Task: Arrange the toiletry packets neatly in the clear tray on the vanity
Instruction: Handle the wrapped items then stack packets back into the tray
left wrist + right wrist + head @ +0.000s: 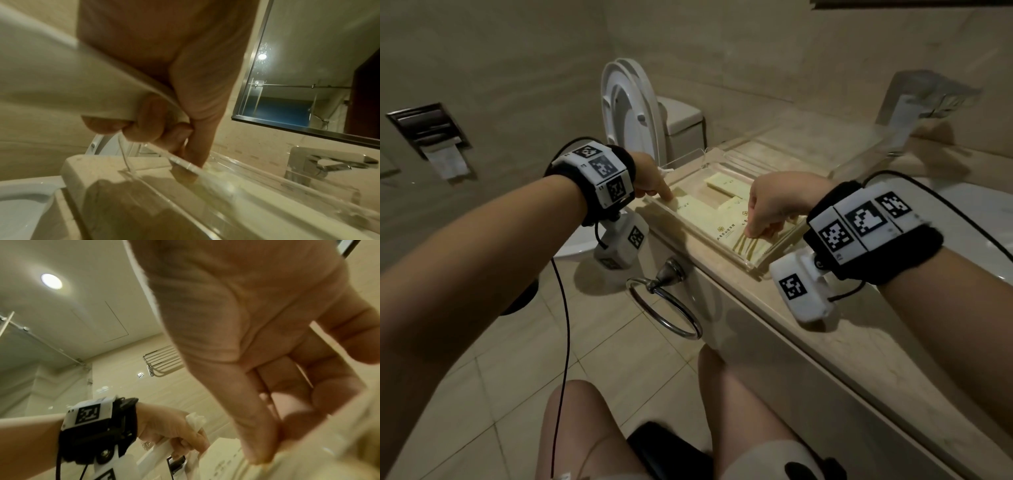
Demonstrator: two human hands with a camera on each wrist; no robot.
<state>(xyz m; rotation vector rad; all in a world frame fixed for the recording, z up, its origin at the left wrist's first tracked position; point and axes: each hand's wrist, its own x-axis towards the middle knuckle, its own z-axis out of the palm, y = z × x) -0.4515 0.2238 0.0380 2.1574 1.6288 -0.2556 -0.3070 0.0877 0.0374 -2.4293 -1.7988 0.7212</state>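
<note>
A clear tray (761, 268) lies on the marble vanity (825, 329) with several pale yellow toiletry packets (697, 213) lying flat in it. One packet (723, 181) lies at the back and another (728, 233) bears a printed logo. My left hand (650, 174) is at the tray's left end, its straight index finger (197, 146) pressing down inside the tray (236, 178) while the other fingers curl round a crumpled white wrapper (195, 419). Over the tray's right end, my right hand (774, 204) pinches the edge of a packet (308, 459) between thumb and fingers.
A chrome faucet (914, 106) and the basin (983, 226) stand to the right of the tray. A toilet (631, 113) with its lid up is beyond the vanity's left end. A towel ring (666, 310) hangs below the counter edge. A mirror (298, 78) backs the vanity.
</note>
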